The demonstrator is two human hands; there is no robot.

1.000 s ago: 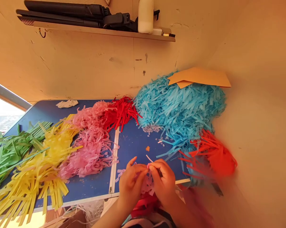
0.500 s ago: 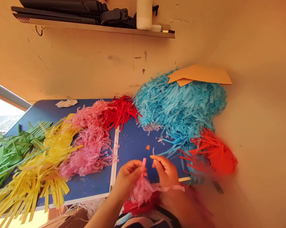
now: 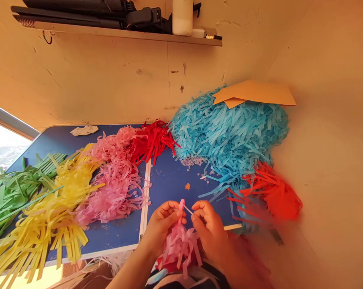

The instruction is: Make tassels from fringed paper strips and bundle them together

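My left hand (image 3: 162, 224) is closed round the top of a pink paper tassel (image 3: 180, 243), whose fringe hangs down toward my lap. My right hand (image 3: 208, 226) pinches a thin pink paper strip (image 3: 187, 209) that runs across to the tassel's top. Both hands hover over the near edge of the blue table (image 3: 169, 180). A red bundle of strips (image 3: 169, 263) lies under the tassel, partly hidden.
Heaps of cut paper strips cover the table: green (image 3: 13, 188), yellow (image 3: 49, 212), pink (image 3: 115, 180), red (image 3: 151, 140), a big blue heap (image 3: 229, 136) and orange-red (image 3: 274, 196). An orange card (image 3: 253, 94) lies on the blue heap. A wall shelf (image 3: 124, 34) carries a white bottle (image 3: 182, 16).
The right hand has come back in toward the tassel's top, drawing the loose pink strip short. The fringe now hangs lower beneath the left hand.
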